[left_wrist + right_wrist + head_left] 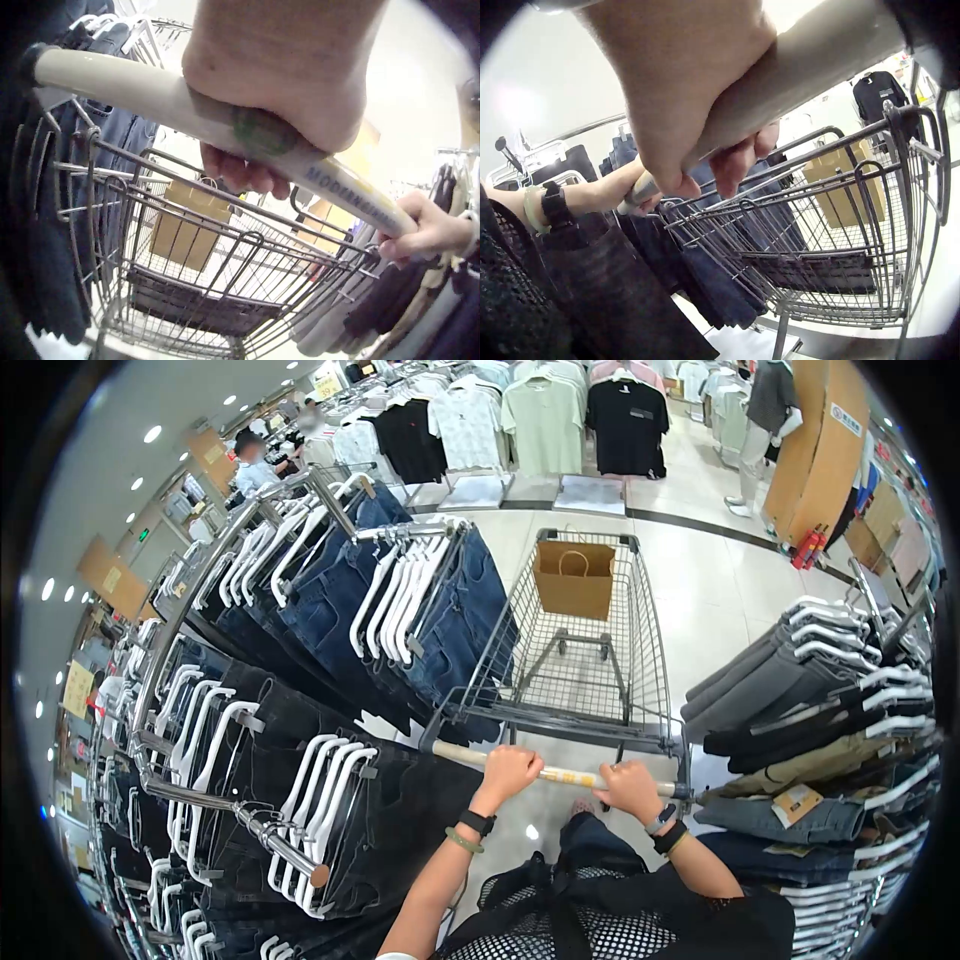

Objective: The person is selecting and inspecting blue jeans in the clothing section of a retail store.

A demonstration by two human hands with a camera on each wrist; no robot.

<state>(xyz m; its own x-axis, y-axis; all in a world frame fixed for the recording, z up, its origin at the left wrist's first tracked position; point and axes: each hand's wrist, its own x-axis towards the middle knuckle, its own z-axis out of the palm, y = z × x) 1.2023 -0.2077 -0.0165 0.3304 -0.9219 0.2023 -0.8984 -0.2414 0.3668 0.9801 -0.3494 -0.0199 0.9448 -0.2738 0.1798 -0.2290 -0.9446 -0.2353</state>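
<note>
A wire shopping cart [655,650] stands in front of the person, its pale handle [570,777] crossing below the basket. My left hand [512,771] grips the handle left of the printed lettering; in the left wrist view the fingers [244,174] of that hand curl under the bar [112,75]. My right hand [630,788] grips it near the right end, and the right wrist view shows its fingers [739,161] wrapped beneath the handle [810,64]. At the far end of the cart sits a brown paper bag [573,582] with a looped handle.
Racks of jeans [340,600] and dark trousers [400,810] on white hangers stand close at the left. Folded trousers [760,690] hang at the right. Ahead are shirts [543,425], a mannequin [765,425], fire extinguishers [810,547] and tiled floor [690,580].
</note>
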